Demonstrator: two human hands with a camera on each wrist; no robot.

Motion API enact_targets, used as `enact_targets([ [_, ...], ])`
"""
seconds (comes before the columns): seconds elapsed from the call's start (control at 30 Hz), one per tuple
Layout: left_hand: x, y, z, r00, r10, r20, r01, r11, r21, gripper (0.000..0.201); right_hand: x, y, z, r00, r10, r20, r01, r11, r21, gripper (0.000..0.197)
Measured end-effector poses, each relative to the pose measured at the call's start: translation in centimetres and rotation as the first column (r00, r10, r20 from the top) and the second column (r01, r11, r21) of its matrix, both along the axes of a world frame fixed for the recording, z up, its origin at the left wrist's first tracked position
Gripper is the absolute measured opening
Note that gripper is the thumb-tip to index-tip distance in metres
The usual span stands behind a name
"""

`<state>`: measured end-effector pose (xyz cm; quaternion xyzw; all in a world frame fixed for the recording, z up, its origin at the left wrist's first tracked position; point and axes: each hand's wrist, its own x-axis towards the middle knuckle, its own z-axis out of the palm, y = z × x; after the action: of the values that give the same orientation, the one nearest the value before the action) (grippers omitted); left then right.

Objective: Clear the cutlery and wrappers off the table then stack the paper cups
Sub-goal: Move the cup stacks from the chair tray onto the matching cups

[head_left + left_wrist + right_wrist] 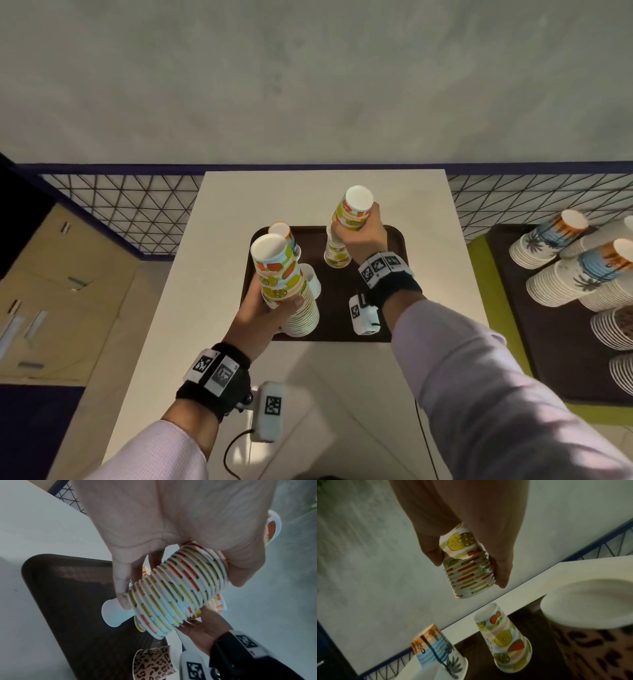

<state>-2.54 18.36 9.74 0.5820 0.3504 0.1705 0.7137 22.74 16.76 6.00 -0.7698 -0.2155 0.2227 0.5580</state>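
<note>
My left hand grips a tall upside-down stack of fruit-print paper cups over the left side of the brown tray; in the left wrist view the fingers wrap the stack. My right hand grips a shorter fruit-print stack, lifted above a single upturned fruit-print cup on the tray. A palm-print cup, a white cup and a leopard-print cup also stand on the tray.
The tray sits on a white table with a wire-mesh fence behind it. To the right, another dark tray on a green surface carries several cup stacks. Cardboard boxes lie to the left.
</note>
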Motion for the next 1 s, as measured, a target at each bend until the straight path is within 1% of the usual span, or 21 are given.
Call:
enact_targets([
  [0.1, 0.0, 0.5, 0.0, 0.999, 0.018, -0.04, -0.017, 1.0, 0.025, 0.056, -0.3, 1.8, -1.5, 0.999, -0.037, 0.03, 0.04, 0.994, -0.097, 0.066],
  [0.2, 0.0, 1.2, -0.1, 0.997, 0.028, -0.072, -0.025, 0.999, 0.034, 0.059, -0.8, 2.9, -3.1, 0.994, -0.081, 0.075, 0.093, 0.982, -0.165, 0.069],
  [0.33, 0.1, 1.7, -0.2, 0.996, 0.031, -0.087, -0.027, 0.998, 0.054, 0.062, -1.1, 3.0, -4.4, 0.997, -0.077, 0.011, 0.077, 0.96, -0.268, 0.073],
  [0.4, 0.1, 1.9, -0.3, 0.996, 0.033, -0.085, -0.029, 0.999, 0.044, 0.063, -1.3, 2.8, -5.0, 0.996, -0.087, -0.005, 0.081, 0.946, -0.313, 0.072],
  [0.5, 0.0, 2.1, -0.6, 0.994, 0.037, -0.104, -0.036, 0.999, 0.012, 0.071, -1.6, 2.9, -5.6, 0.994, -0.108, -0.036, 0.086, 0.921, -0.38, 0.066],
  [0.6, 0.1, 2.4, -0.9, 0.993, 0.035, -0.114, -0.037, 0.999, -0.016, 0.075, -1.9, 3.1, -6.1, 0.988, -0.138, -0.068, 0.098, 0.906, -0.412, 0.065],
  [0.77, 0.3, 2.5, -0.9, 0.989, 0.039, -0.143, -0.042, 0.999, -0.017, 0.076, -2.4, 2.9, -6.6, 0.985, -0.155, -0.08, 0.11, 0.906, -0.408, 0.066],
  [0.83, 0.2, 2.5, -0.8, 0.989, 0.04, -0.143, -0.044, 0.999, -0.022, 0.079, -2.6, 2.9, -6.5, 0.978, -0.177, -0.113, 0.117, 0.907, -0.405, 0.076],
  [0.93, 0.2, 2.4, -0.6, 0.99, 0.038, -0.133, -0.041, 0.999, -0.017, 0.084, -3.0, 2.6, -6.0, 0.964, -0.193, -0.183, 0.104, 0.907, -0.408, 0.101],
  [1.0, 0.2, 2.3, -0.5, 0.993, 0.036, -0.117, -0.037, 0.999, -0.013, 0.083, -3.5, 2.0, -5.5, 0.961, -0.19, -0.199, 0.101, 0.916, -0.387, 0.109],
])
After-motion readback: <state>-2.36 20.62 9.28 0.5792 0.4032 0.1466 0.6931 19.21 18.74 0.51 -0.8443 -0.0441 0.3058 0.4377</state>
